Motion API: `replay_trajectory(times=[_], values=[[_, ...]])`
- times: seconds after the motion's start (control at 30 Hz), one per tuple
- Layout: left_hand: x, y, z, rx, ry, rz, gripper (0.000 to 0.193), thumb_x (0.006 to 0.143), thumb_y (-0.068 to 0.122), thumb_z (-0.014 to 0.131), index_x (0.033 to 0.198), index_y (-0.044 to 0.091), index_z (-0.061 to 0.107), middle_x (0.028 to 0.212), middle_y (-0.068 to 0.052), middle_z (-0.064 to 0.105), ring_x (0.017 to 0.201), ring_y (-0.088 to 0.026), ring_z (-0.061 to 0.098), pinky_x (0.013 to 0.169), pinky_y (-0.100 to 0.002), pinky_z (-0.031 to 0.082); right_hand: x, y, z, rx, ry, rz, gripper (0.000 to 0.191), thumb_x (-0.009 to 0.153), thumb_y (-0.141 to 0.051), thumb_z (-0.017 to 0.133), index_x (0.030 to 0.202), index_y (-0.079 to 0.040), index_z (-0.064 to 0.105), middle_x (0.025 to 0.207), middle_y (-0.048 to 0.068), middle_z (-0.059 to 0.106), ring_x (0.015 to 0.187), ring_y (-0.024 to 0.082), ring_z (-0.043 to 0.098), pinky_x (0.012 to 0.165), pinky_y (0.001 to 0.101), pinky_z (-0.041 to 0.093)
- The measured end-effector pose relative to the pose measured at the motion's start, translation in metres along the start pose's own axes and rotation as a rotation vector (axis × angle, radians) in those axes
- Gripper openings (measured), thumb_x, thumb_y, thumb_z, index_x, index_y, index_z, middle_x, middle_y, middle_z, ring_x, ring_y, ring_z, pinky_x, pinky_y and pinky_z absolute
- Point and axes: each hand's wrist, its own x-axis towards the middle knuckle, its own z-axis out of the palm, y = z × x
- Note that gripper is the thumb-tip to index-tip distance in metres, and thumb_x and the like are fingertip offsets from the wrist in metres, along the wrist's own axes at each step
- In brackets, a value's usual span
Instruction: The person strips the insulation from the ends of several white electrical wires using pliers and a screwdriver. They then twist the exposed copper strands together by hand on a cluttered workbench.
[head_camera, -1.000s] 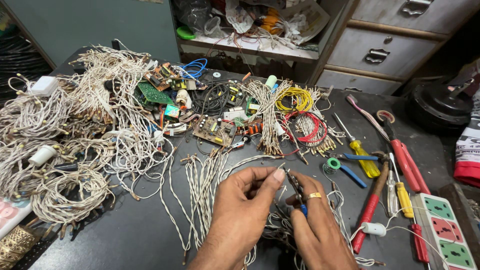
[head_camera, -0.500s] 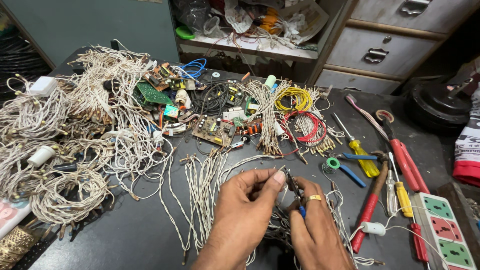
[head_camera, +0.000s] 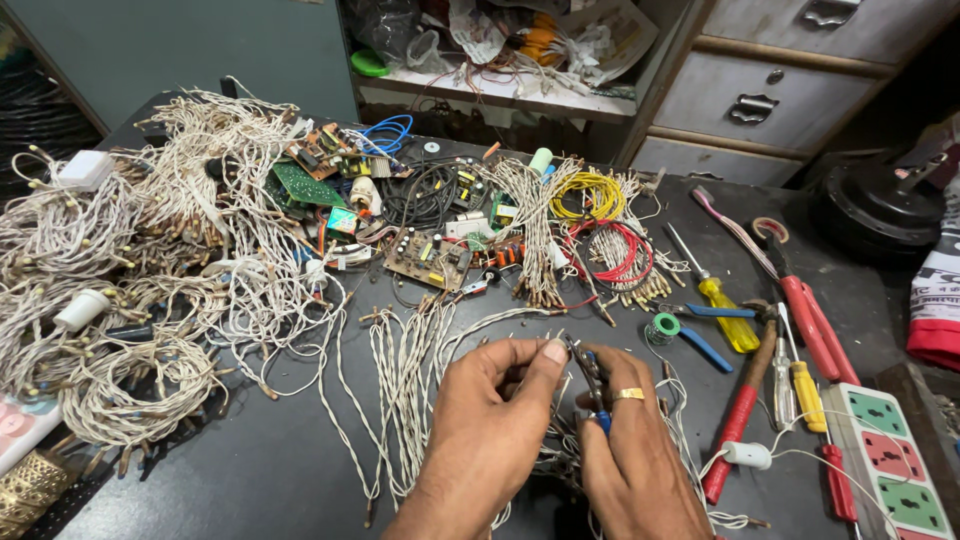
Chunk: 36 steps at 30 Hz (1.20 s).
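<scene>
Pinching a thin white wire between thumb and fingers, the left hand meets the right hand, whose fingers clasp small blue-handled pliers above the cluttered desk.

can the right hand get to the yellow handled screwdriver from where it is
Probably yes: the yellow-handled screwdriver lies uncovered just beyond the right hand, but that hand holds small pliers.

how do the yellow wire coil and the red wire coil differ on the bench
The yellow wire coil lies nearer the shelf; the red wire coil lies nearer the hands, just below it. The yellow one is a compact, tidy ring; the red one is looser and wider, with a strand trailing off. Both lie flat on the dark bench, untouched.
</scene>
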Motion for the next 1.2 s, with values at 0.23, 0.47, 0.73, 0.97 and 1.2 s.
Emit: replay_trajectory(times=[0.23, 0.47, 0.73, 0.97, 1.2], values=[[-0.001, 0.003, 0.0, -0.019, -0.009, -0.003, 0.028, 0.088, 0.027, 0.072, 0.098, 0.003, 0.08, 0.066, 0.003, 0.068, 0.058, -0.005, 0.053, 0.054, -0.025, 0.043, -0.001, 0.004, 0.002, -0.008, -0.034, 0.088, 0.06, 0.086, -0.004, 0.054, 0.145, -0.004, 0.041, 0.13, 0.018, 0.052, 0.106, 0.03, 0.065, 0.092, 0.0396, 0.05], [-0.004, 0.008, -0.003, 0.077, 0.009, -0.05, 0.03, 0.088, 0.032, 0.07, 0.098, 0.006, 0.081, 0.065, 0.001, 0.067, 0.058, -0.007, 0.053, 0.055, -0.027, 0.044, 0.002, 0.001, 0.001, -0.043, 0.001, -0.055, 0.068, 0.081, 0.0, 0.054, 0.146, 0.0, 0.034, 0.143, 0.026, 0.04, 0.138, 0.04, 0.042, 0.11, 0.044, 0.035], [-0.006, 0.011, -0.004, 0.114, 0.002, -0.037, 0.031, 0.089, 0.034, 0.069, 0.095, 0.005, 0.08, 0.064, 0.0, 0.066, 0.059, -0.008, 0.053, 0.057, -0.029, 0.046, 0.0, 0.002, 0.0, -0.033, -0.01, -0.019, 0.061, 0.083, -0.002, 0.055, 0.142, -0.001, 0.038, 0.137, 0.023, 0.046, 0.127, 0.038, 0.054, 0.102, 0.0426, 0.044], [-0.009, 0.015, -0.005, 0.127, -0.006, -0.031, 0.033, 0.089, 0.035, 0.068, 0.096, 0.005, 0.08, 0.064, -0.001, 0.065, 0.061, -0.008, 0.053, 0.058, -0.029, 0.046, -0.001, 0.003, 0.001, -0.024, -0.054, 0.038, 0.065, 0.088, -0.005, 0.054, 0.15, -0.003, 0.037, 0.141, 0.022, 0.046, 0.123, 0.035, 0.053, 0.102, 0.0415, 0.045], [-0.011, 0.023, -0.006, 0.2, 0.001, -0.088, 0.037, 0.09, 0.039, 0.067, 0.097, 0.005, 0.08, 0.062, -0.004, 0.066, 0.057, -0.011, 0.054, 0.056, -0.032, 0.046, 0.004, -0.01, -0.003, -0.046, -0.044, 0.038, 0.077, 0.079, -0.001, 0.054, 0.152, -0.006, 0.031, 0.15, 0.024, 0.037, 0.138, 0.04, 0.045, 0.108, 0.0443, 0.037]])
